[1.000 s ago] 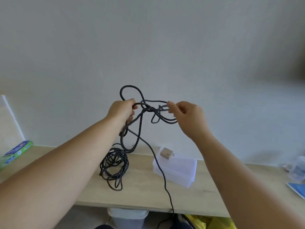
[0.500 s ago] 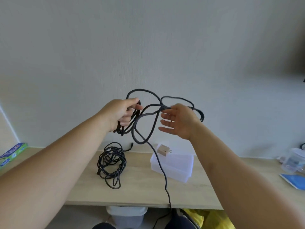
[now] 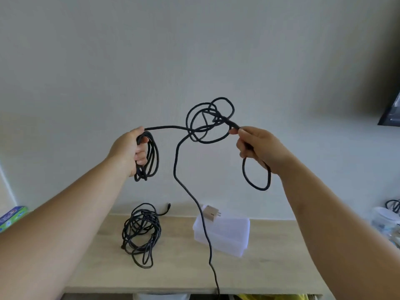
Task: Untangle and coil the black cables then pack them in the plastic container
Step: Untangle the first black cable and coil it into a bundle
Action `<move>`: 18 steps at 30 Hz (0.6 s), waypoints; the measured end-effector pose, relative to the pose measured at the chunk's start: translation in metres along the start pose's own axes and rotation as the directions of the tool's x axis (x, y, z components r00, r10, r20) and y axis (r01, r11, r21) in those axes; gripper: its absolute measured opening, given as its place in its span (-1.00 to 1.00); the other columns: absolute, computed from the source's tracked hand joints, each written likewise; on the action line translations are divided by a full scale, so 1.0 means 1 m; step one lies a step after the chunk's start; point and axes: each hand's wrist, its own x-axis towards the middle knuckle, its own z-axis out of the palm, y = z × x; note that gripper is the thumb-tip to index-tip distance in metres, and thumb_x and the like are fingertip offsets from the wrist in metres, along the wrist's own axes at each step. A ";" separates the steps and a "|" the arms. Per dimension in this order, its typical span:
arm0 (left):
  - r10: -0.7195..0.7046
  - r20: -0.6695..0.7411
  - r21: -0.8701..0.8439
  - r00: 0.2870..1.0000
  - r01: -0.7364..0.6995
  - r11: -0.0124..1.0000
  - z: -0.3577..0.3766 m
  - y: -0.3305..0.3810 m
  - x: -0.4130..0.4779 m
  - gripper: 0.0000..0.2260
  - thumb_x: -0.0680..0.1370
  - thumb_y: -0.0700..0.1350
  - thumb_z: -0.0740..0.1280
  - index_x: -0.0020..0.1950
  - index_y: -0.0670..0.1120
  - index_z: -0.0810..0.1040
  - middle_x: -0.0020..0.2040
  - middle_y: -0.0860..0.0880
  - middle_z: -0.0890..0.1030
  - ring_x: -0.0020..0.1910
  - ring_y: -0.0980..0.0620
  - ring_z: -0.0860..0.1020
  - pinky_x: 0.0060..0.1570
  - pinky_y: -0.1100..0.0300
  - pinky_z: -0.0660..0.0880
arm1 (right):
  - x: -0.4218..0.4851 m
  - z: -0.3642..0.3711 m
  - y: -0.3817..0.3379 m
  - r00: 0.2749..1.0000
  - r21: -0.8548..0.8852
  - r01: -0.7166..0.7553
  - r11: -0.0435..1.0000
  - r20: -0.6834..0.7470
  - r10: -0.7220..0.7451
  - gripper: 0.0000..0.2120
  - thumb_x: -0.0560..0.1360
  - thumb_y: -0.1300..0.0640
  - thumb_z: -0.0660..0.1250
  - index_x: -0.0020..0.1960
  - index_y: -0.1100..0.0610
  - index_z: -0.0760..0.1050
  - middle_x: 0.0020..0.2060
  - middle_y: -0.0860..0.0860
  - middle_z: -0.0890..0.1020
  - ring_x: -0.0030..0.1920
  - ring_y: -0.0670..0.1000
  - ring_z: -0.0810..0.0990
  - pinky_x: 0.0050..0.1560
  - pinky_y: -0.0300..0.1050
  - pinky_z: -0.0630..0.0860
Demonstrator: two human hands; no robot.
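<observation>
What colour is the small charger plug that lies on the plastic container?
The charger plug is beige, seen best in the head view.

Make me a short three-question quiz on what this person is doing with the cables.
1. True or false: the cable bundle on the table lies inside the plastic container.
2. What rests on top of the plastic container? A) a plug adapter B) a mug C) scissors
3. Which hand holds neat loops of the black cable, and which pinches it beside the tangle?

Key:
1. False; it lies on the table, left of the container.
2. A.
3. The left hand holds the loops; the right hand pinches by the tangle.
</observation>
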 end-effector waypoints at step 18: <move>0.452 0.573 -0.271 0.684 -0.361 0.892 0.064 0.076 -0.061 -0.63 0.49 0.10 0.16 -0.47 -0.04 0.42 -0.67 0.10 0.15 -0.70 0.17 0.09 -0.58 0.30 0.01 | 0.044 -0.062 -0.006 0.784 -0.403 -0.185 0.896 -0.611 -0.113 -0.67 0.57 -0.09 0.20 0.06 0.12 0.59 -0.33 -0.02 0.45 -0.30 0.03 0.43 -0.36 -0.14 0.29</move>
